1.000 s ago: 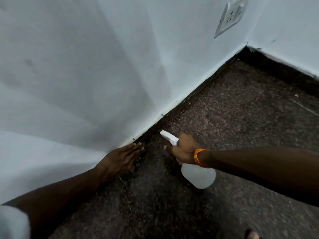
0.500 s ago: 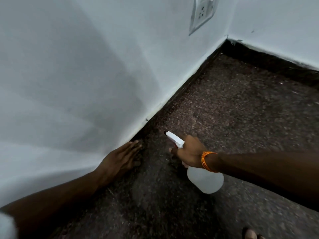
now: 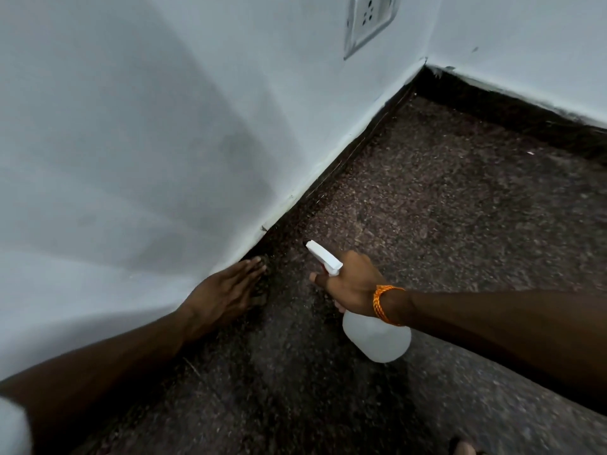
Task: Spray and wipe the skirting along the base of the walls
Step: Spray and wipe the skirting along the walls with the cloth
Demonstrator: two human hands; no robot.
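Observation:
A dark speckled skirting [image 3: 341, 165] runs along the foot of the white left wall to the corner, then on along the far wall. My left hand [image 3: 226, 290] lies flat with straight fingers against the skirting at the wall's base; whether a cloth is under it I cannot tell. My right hand [image 3: 353, 284], with an orange band on the wrist, grips the neck of a white translucent spray bottle [image 3: 377, 336]. The bottle's nozzle points at the skirting just beyond my left fingertips.
A white wall socket [image 3: 368, 21] sits on the left wall near the corner. The floor [image 3: 443, 208] is dark speckled stone. A toe shows at the bottom edge [image 3: 463, 448].
The view has shifted, so the corner and socket sit further right and higher. Both hands stay near the skirting, with the bottle still aimed at it.

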